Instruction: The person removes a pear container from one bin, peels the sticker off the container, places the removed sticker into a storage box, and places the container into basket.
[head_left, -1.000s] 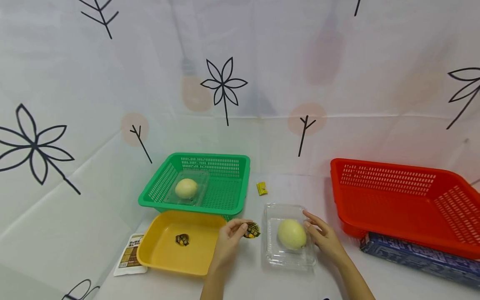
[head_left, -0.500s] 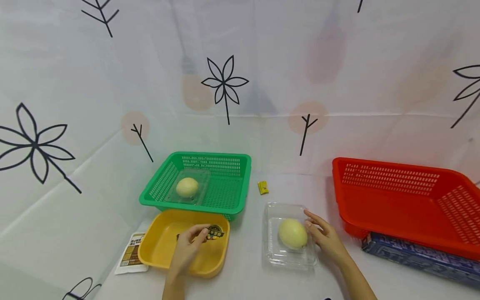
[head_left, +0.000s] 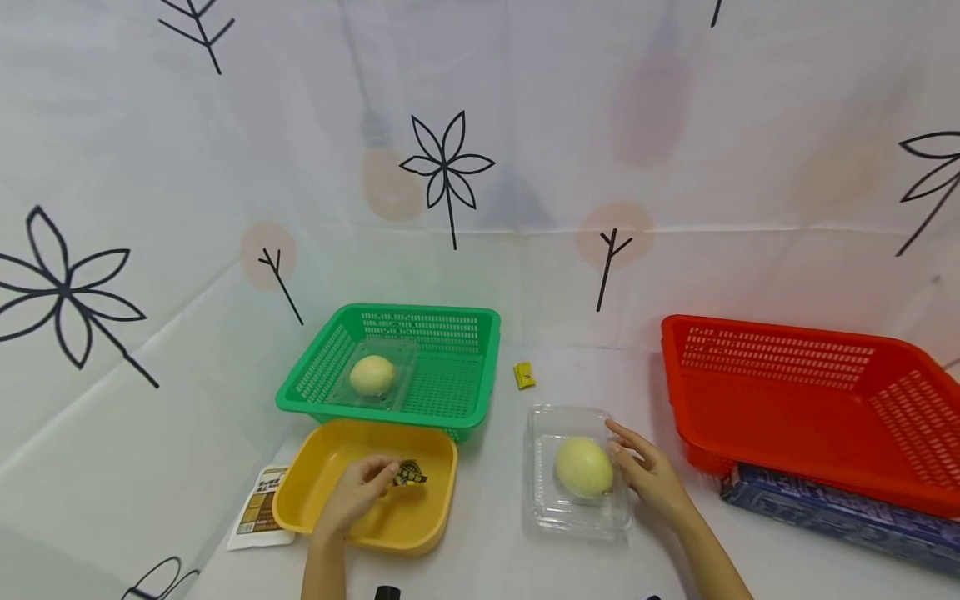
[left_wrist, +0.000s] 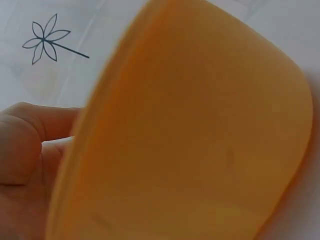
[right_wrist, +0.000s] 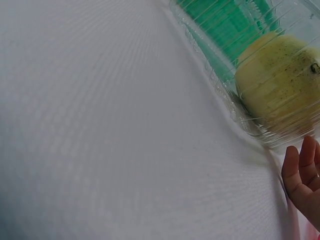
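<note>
My left hand (head_left: pixel 354 497) reaches over the yellow basin (head_left: pixel 437 510), thumb and index finger pinching a small black-and-gold label (head_left: pixel 409 473). In the left wrist view the basin's outer wall (left_wrist: pixel 190 120) covers the fingertips and label. A pale yellow melon (head_left: pixel 583 467) lies in a clear plastic container (head_left: pixel 555 518) on the white table. My right hand (head_left: pixel 651 477) rests beside the container's right side, fingers loosely extended at its edge. The right wrist view shows those fingertips (right_wrist: pixel 306 156) close to the clear wall with the melon behind it.
Behind the basin stands a green basket (head_left: pixel 453 396) holding another melon (head_left: pixel 372 376) in a clear container. A red basket (head_left: pixel 780 417) stands right, beside a dark blue box (head_left: pixel 832 518). A yellow packet (head_left: pixel 523 375) lies mid-back; a white-and-brown pouch (head_left: pixel 258 518) lies left.
My left hand has carried the label leftward from beside the clear container to over the yellow basin, and slightly further left in the last half second. The right hand and container stay put.
</note>
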